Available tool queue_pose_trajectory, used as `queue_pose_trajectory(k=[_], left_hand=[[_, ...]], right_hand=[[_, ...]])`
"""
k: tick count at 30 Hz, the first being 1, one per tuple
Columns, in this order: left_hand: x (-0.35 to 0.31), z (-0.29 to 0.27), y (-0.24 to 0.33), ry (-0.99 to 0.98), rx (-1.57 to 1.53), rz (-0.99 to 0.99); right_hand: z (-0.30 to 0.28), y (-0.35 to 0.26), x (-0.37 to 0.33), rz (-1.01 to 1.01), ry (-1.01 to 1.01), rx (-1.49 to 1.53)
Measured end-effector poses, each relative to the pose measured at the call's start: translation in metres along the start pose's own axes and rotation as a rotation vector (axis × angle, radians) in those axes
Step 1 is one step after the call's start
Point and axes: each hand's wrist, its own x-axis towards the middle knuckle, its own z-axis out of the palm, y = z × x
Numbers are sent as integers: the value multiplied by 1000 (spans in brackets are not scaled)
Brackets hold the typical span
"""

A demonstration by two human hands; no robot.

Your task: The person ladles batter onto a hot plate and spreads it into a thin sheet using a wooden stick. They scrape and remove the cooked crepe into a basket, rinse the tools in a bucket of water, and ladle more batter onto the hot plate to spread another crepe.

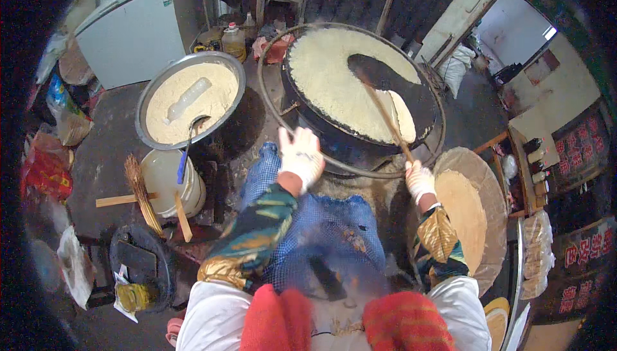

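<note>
A pale layer of batter or crepe (328, 62) covers much of the round dark griddle (421, 104) in front of me; a dark bare area shows at its right. My right hand (419, 179), in a white glove, grips a long wooden handle (387, 118) slanting up and left across the griddle. Its far end meets the dark area, where the tool's head is hard to make out. Beside the handle lies a folded pale strip (400, 114). My left hand (301, 158), also gloved, is curled over the near-left part of the metal ring (267, 97) around the griddle.
At left, a wide metal basin (238, 104) holds pale batter, a clear bottle (187, 100) and a blue-handled ladle (183, 166). Below it stands a white bucket (160, 181) with a straw brush (143, 193) and wooden sticks. A round tray (491, 238) with a tan sheet stands right.
</note>
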Motion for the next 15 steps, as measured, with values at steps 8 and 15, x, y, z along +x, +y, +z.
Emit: queue_pose_trajectory(k=[8, 15], left_hand=[[-29, 15, 42, -84, 102, 150], [-19, 32, 20, -38, 106, 151]], right_hand=[[19, 1, 7, -67, 147, 111], [-2, 15, 15, 105, 98, 156]])
